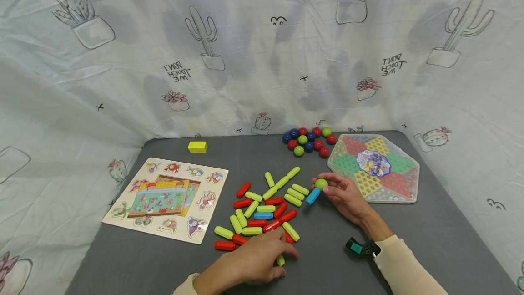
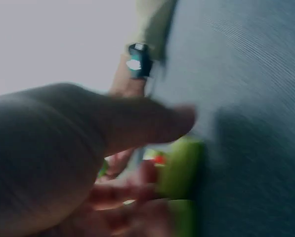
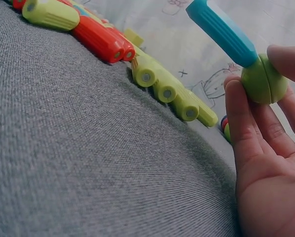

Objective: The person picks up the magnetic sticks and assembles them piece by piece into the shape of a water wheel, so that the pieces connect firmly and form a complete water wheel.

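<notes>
Green, the ball (image 1: 321, 184) is pinched by the right hand (image 1: 345, 198) left of the box (image 1: 374, 167), seemingly so the blue rod (image 1: 313, 196), probably held magnetically, juts free, while the left hand (image 1: 258, 256), further left of the box, surrounds a green rod (image 1: 280, 260), its grip unclear.

- The green ball (image 3: 258, 84) looks like hard plastic, smooth and a bit shiny.
- The blue stick (image 3: 221, 32) looks like plastic too, with fine ridges down its side.
- The light green sticks (image 3: 53, 15) and red sticks (image 3: 95, 39) look like smooth, shiny plastic.
- The round dots (image 3: 147, 77) in some stick ends look like dull grey metal.
- The balls at the back (image 1: 324, 152) are smooth and very shiny.
- The flat box (image 1: 373, 145) looks like clear, glossy plastic.
- The bench (image 3: 112, 148) has matt cloth on top, with rough little ridges.
- The hanging sheet (image 1: 254, 94) is thin, wrinkly cloth.
- The sleeves (image 1: 405, 261) look like matt cloth.
</notes>
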Demonstrator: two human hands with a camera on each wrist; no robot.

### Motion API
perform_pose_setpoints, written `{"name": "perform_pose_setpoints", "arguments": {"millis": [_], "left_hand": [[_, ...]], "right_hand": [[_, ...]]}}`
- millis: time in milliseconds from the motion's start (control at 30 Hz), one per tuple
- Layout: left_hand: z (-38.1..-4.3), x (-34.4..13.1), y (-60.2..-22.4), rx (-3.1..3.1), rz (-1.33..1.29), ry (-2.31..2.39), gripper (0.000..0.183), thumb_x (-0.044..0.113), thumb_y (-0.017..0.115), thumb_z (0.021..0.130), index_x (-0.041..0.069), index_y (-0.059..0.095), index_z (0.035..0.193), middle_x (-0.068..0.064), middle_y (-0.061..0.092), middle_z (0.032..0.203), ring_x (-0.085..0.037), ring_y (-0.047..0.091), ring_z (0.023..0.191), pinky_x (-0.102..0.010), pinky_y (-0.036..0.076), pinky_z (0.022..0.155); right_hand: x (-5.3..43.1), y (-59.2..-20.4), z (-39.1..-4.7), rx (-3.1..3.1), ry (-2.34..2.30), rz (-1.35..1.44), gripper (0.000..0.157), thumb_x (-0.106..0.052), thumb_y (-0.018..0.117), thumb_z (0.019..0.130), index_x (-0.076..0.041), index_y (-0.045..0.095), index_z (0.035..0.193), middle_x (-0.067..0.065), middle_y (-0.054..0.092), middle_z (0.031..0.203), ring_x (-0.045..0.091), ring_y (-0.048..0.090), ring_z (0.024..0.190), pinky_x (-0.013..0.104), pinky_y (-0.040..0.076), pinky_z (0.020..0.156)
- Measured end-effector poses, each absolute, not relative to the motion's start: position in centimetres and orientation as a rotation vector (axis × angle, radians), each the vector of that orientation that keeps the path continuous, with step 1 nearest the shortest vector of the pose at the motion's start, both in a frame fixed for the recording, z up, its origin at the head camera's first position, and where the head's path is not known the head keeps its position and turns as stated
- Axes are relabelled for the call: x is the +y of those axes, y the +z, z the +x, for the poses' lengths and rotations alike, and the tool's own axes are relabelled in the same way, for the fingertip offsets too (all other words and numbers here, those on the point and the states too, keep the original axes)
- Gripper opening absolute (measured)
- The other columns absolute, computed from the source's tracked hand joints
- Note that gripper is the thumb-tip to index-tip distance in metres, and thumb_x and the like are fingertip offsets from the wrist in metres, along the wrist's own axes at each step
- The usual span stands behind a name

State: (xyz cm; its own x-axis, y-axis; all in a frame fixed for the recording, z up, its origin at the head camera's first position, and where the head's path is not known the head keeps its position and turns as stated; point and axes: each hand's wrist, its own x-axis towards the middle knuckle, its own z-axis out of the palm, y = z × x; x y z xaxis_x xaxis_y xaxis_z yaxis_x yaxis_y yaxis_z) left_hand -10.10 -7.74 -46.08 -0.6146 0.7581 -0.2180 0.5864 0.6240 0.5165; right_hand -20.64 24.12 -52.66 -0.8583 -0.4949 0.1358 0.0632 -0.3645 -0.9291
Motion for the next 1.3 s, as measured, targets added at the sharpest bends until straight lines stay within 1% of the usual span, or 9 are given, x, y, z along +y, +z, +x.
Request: {"name": "perform_pose_setpoints", "arguments": {"millis": [100, 200, 433, 567, 767, 867, 967, 1133, 1300], "left_hand": [[-10.5, -7.5, -46.7, 2.569, 1.06, 0.529, 0.027, 0.012, 0.087, 0.092, 0.03, 0.083, 0.111, 0.011, 0.053, 0.099, 0.001, 0.046, 0.084, -0.015, 0.046, 0.074], [-11.5, -7.6, -47.4, 2.66, 1.079, 0.534, 0.025, 0.003, 0.082, 0.093, 0.025, 0.082, 0.104, 0.008, 0.053, 0.098, -0.001, 0.045, 0.086, -0.016, 0.047, 0.078], [-14.3, -8.8, -49.2, 2.767, 1.161, 0.647, 0.024, 0.002, 0.08, 0.094, 0.016, 0.081, 0.114, 0.001, 0.051, 0.1, -0.009, 0.045, 0.085, -0.023, 0.045, 0.075], [-16.2, -9.7, -50.6, 2.784, 1.18, 0.753, 0.028, 0.001, 0.077, 0.095, 0.016, 0.08, 0.118, -0.001, 0.052, 0.102, -0.011, 0.046, 0.087, -0.025, 0.045, 0.073], [-17.8, -9.6, -49.0, 2.762, 0.967, 0.761, 0.026, 0.004, 0.076, 0.099, 0.015, 0.08, 0.123, -0.002, 0.055, 0.109, -0.013, 0.051, 0.095, -0.028, 0.052, 0.085], [-17.7, -9.3, -48.5, 2.717, 0.959, 0.768, 0.025, 0.009, 0.076, 0.101, 0.016, 0.078, 0.125, -0.002, 0.057, 0.115, -0.013, 0.055, 0.1, -0.029, 0.054, 0.092], [-16.7, -8.9, -47.7, 2.607, 1.037, 0.797, 0.021, 0.01, 0.076, 0.101, 0.018, 0.078, 0.121, 0.001, 0.063, 0.114, -0.01, 0.058, 0.098, -0.026, 0.055, 0.091], [-14.9, -9.1, -45.9, 2.432, 1.072, 0.658, 0.015, 0.016, 0.079, 0.097, 0.024, 0.075, 0.109, 0.01, 0.063, 0.101, -0.002, 0.055, 0.09, -0.021, 0.051, 0.085], [-13.6, -10.7, -44.5, 2.405, 0.982, 0.526, 0.022, 0.024, 0.086, 0.094, 0.027, 0.069, 0.109, 0.012, 0.058, 0.101, -0.002, 0.051, 0.09, -0.022, 0.05, 0.082]], "right_hand": [[24.2, -52.6, -20.7, 1.526, -2.271, -0.557, 0.037, 0.005, 0.05, 0.112, -0.004, 0.063, 0.145, 0.005, 0.074, 0.141, 0.017, 0.071, 0.131, 0.027, 0.056, 0.109], [24.1, -52.5, -20.7, 1.528, -2.271, -0.546, 0.037, 0.004, 0.05, 0.111, -0.004, 0.062, 0.145, 0.004, 0.074, 0.14, 0.016, 0.071, 0.132, 0.028, 0.056, 0.11], [24.1, -52.5, -20.8, 1.554, -2.257, -0.516, 0.037, 0.004, 0.049, 0.112, -0.005, 0.062, 0.145, 0.002, 0.075, 0.14, 0.013, 0.07, 0.132, 0.027, 0.055, 0.111], [24.0, -52.5, -20.9, 1.583, -2.246, -0.486, 0.036, 0.002, 0.05, 0.112, -0.006, 0.061, 0.146, 0.001, 0.075, 0.139, 0.013, 0.071, 0.131, 0.027, 0.055, 0.111], [24.2, -52.6, -20.9, 1.619, -2.216, -0.503, 0.034, 0.001, 0.052, 0.112, 0.0, 0.057, 0.145, 0.007, 0.074, 0.142, 0.013, 0.071, 0.131, 0.026, 0.055, 0.11], [24.3, -52.8, -20.7, 1.655, -2.173, -0.531, 0.034, 0.001, 0.051, 0.112, 0.005, 0.056, 0.146, 0.012, 0.073, 0.144, 0.014, 0.071, 0.131, 0.027, 0.056, 0.11], [24.3, -52.9, -20.4, 1.69, -2.131, -0.528, 0.035, 0.0, 0.051, 0.113, 0.007, 0.057, 0.146, 0.013, 0.072, 0.145, 0.013, 0.072, 0.13, 0.028, 0.056, 0.11], [24.7, -52.7, -19.6, 1.662, -2.14, -0.542, 0.037, 0.0, 0.05, 0.114, 0.012, 0.052, 0.149, 0.012, 0.072, 0.144, 0.015, 0.072, 0.128, 0.029, 0.057, 0.109], [25.2, -52.6, -18.9, 1.608, -2.154, -0.569, 0.037, 0.003, 0.048, 0.113, 0.014, 0.051, 0.149, 0.01, 0.073, 0.143, 0.015, 0.072, 0.129, 0.028, 0.056, 0.11]]}}
